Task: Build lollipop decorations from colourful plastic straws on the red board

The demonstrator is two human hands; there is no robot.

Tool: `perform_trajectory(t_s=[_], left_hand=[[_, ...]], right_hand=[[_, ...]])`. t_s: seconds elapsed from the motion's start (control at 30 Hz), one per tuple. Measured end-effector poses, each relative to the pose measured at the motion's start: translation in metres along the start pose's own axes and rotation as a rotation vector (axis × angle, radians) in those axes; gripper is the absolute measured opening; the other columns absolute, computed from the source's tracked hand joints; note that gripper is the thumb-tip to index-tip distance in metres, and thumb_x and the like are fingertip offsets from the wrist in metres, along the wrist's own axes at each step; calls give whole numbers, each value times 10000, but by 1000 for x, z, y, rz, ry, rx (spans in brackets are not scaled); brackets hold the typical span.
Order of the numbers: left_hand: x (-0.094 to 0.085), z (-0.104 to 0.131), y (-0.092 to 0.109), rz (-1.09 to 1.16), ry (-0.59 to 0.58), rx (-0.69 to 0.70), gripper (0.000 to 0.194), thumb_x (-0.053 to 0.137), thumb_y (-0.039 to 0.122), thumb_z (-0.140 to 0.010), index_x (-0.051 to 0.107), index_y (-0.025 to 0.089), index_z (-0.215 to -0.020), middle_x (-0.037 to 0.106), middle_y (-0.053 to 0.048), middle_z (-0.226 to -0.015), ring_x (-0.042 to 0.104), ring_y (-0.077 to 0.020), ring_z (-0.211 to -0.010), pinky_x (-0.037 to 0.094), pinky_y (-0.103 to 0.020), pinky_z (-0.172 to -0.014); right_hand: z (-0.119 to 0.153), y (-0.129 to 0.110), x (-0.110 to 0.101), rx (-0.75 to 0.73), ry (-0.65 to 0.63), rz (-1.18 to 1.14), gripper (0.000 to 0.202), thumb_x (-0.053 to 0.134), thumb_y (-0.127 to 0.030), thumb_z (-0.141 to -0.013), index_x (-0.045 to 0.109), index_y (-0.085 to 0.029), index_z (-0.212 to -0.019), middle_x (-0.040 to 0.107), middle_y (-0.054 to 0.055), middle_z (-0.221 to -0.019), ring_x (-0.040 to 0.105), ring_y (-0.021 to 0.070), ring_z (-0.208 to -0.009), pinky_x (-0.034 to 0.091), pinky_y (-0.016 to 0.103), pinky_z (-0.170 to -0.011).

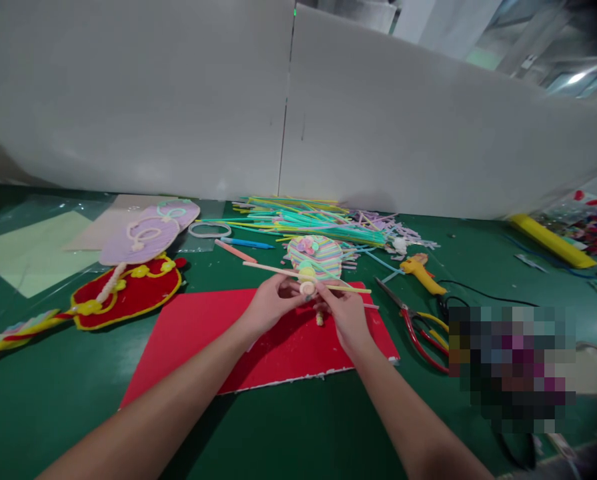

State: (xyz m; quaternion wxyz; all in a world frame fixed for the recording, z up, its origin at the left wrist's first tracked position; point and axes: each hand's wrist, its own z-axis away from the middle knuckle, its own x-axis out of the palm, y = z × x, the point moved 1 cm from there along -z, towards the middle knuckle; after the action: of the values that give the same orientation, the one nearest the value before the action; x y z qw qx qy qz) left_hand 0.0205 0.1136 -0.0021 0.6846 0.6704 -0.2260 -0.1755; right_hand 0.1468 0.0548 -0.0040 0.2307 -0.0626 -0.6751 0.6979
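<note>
Over the red board (193,333), my left hand (273,301) and my right hand (347,313) meet with fingers pinched. Between them is a small pale pipe cleaner coil (307,288), rolled flat like a flower. A pink pipe cleaner end (261,267) sticks out to the left, and a yellow one (361,290) to the right. Just behind the fingertips lies a round striped pastel fan (325,252) with pink flowers on it. My hands partly hide its lower part.
Several loose pipe cleaners (308,223) are heaped at the back. Left lie a lilac fan (123,243) and a red fan (98,290). To the right are a yellow glue gun (423,272), red-handled scissors (413,333) and a yellow bar (553,240). A grey partition (178,100) stands behind.
</note>
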Motion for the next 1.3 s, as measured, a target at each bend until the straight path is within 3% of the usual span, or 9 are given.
perform_trajectory(t_s=[0.47,0.7,1.07,1.3], left_hand=[[-4,-1,-5,-83,61,70,331,598,329,-641,485,153,-899,573,6,-661,549,-103,-600,420,-207,-571],[-1,1,-3,-157,48,91,313,588,331,-648,520,157,-899,576,5,-653,559,-114,-619,430,-234,-621],[-3,-1,-4,-128,40,89,394,585,320,-655,490,159,-1002,580,-5,-685,566,-123,-641,439,-247,-630],[-3,0,-4,-103,16,71,433,598,312,-640,493,160,-1032,589,-8,-691,571,-123,-644,458,-259,-641]], right_hand=[[-2,3,-2,6,-1,31,279,624,-372,-621,584,-129,-751,615,31,-582,562,140,-413,386,183,-265],[-5,-6,-6,-29,3,91,241,670,-312,-571,595,-130,-711,620,18,-579,584,134,-460,499,228,-420],[-5,-5,-7,-17,-50,105,239,663,-318,-585,578,-134,-712,611,12,-551,573,142,-430,488,237,-377],[-5,-4,-6,-22,-4,72,219,661,-299,-592,590,-126,-706,610,16,-563,590,135,-485,517,239,-465]])
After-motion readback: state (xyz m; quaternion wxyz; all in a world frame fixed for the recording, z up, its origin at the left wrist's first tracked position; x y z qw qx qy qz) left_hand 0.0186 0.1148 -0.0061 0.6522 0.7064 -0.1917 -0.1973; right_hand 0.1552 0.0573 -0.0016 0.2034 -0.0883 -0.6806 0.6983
